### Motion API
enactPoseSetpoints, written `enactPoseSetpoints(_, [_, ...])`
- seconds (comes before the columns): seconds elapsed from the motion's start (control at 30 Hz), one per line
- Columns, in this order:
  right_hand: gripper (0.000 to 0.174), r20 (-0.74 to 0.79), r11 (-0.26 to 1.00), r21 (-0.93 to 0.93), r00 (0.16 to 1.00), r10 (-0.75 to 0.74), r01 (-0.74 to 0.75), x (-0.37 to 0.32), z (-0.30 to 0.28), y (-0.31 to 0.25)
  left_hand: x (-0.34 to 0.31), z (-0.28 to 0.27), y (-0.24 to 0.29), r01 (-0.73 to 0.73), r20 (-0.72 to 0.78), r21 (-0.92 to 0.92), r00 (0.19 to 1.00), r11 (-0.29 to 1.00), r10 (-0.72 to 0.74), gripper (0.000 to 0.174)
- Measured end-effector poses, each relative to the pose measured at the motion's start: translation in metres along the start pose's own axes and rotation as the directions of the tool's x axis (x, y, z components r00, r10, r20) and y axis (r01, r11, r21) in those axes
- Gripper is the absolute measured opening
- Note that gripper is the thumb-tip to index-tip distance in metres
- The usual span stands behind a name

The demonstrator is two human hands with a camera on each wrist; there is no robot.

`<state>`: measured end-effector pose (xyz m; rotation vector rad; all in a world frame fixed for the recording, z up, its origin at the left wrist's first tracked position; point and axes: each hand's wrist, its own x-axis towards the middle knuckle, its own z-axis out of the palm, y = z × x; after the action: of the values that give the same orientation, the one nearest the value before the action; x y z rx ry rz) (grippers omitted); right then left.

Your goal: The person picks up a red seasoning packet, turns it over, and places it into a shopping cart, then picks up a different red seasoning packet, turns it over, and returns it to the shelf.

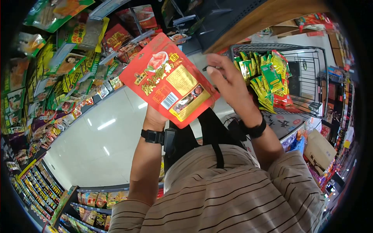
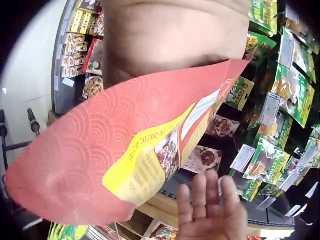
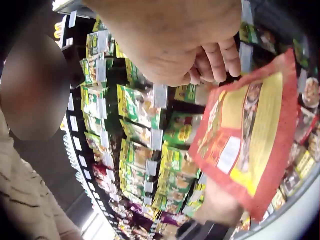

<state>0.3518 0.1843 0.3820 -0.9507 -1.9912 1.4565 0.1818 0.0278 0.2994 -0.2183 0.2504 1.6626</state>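
Note:
A red seasoning pouch (image 1: 167, 79) with gold lettering, a yellow text panel and a barcode is held up tilted in front of the body. My left hand (image 1: 155, 115) grips it from below and behind, so most of its fingers are hidden. In the left wrist view the pouch (image 2: 105, 145) is seen edge-on, bulging toward the camera. Just off its right edge, my right hand (image 1: 229, 79) hovers with fingers loosely bent and nothing in them. The right wrist view shows that hand (image 3: 195, 50) above the pouch's top corner.
At right stands a wire shopping cart (image 1: 307, 73) holding many green and yellow packets (image 1: 270, 75). Racks of hanging green packets (image 1: 77, 66) line the left side. Pale shiny floor (image 1: 97, 136) lies below, and a cardboard box (image 1: 320, 149) sits at lower right.

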Motion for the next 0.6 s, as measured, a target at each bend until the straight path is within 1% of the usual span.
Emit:
enactPoseSetpoints(0.03, [0.031, 0.011, 0.988, 0.122, 0.996, 0.09, -0.091, 0.002, -0.004, 0.005, -0.003, 0.01, -0.002, -0.004, 0.001, 0.015, 1.0, 1.0, 0.004, 0.063])
enactPoseSetpoints(0.07, [0.03, 0.107, 0.967, 0.164, 0.978, 0.181, -0.197, 0.003, -0.008, 0.004, -0.005, 0.016, -0.004, -0.005, 0.013, 0.029, 1.0, 1.0, 0.005, 0.059])
enactPoseSetpoints(0.1, [0.029, 0.207, 0.933, 0.194, 0.942, 0.265, -0.304, 0.004, -0.011, -0.003, -0.007, 0.022, -0.006, -0.006, 0.024, 0.044, 1.0, 0.999, 0.005, 0.056])
enactPoseSetpoints(0.13, [0.028, 0.307, 0.888, 0.212, 0.89, 0.337, -0.409, 0.005, -0.013, -0.013, -0.008, 0.027, -0.007, -0.009, 0.036, 0.059, 0.999, 0.998, 0.007, 0.052])
enactPoseSetpoints(0.17, [0.025, 0.386, 0.831, 0.149, 0.805, 0.451, -0.537, 0.002, -0.02, -0.027, -0.01, 0.031, -0.007, -0.018, 0.022, 0.082, 1.0, 0.996, 0.016, 0.051])
enactPoseSetpoints(0.27, [0.024, 0.367, 0.831, 0.317, 0.867, 0.336, -0.457, -0.006, -0.009, -0.01, -0.014, 0.035, -0.012, -0.039, -0.03, 0.149, 0.999, 0.988, 0.044, 0.047])
enactPoseSetpoints(0.3, [0.022, 0.364, 0.822, 0.321, 0.862, 0.351, -0.47, -0.007, -0.012, -0.021, -0.014, 0.038, -0.012, -0.029, -0.023, 0.145, 0.999, 0.989, 0.032, 0.047])
enactPoseSetpoints(0.4, [0.02, 0.312, 0.798, 0.411, 0.89, 0.332, -0.442, -0.009, -0.012, -0.025, -0.015, 0.046, -0.013, -0.01, -0.013, 0.144, 1.0, 0.99, 0.012, 0.047])
enactPoseSetpoints(0.47, [0.018, 0.297, 0.802, 0.409, 0.895, 0.333, -0.435, -0.008, -0.017, -0.034, -0.015, 0.057, -0.012, -0.019, -0.014, 0.166, 1.0, 0.986, 0.022, 0.047])
enactPoseSetpoints(0.5, [0.018, 0.29, 0.805, 0.41, 0.898, 0.332, -0.43, -0.009, -0.02, -0.037, -0.013, 0.061, -0.012, 0.004, -0.002, 0.189, 1.0, 0.982, -0.003, 0.051])
enactPoseSetpoints(0.6, [0.017, 0.241, 0.823, 0.419, 0.921, 0.307, -0.384, -0.004, -0.021, -0.019, -0.012, 0.075, -0.011, -0.014, 0.042, 0.145, 0.999, 0.989, 0.008, 0.059])
